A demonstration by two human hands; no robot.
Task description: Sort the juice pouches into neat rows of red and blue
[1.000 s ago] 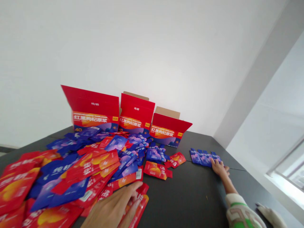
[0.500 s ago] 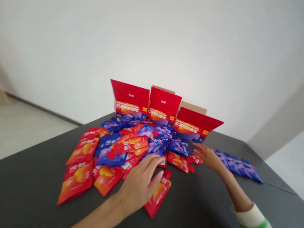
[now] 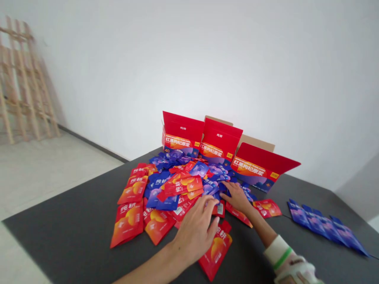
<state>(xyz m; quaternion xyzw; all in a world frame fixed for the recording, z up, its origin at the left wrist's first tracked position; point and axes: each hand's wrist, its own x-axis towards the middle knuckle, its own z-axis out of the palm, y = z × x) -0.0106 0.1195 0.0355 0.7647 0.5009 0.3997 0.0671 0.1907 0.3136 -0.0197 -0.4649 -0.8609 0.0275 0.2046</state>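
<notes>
Right hand [image 3: 237,197] is sitting nearest the blue pouches [image 3: 209,187], which are lying just left of its open, spread fingers. Left hand [image 3: 194,232] is hovering loosely open, a red pouch [image 3: 218,252] slanting away beside it on the tabletop [image 3: 77,221].

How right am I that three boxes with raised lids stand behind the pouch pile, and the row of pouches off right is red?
The color's wrong: the head view shows that row of pouches is blue. The three boxes do stand behind the pile, lids raised.
</notes>
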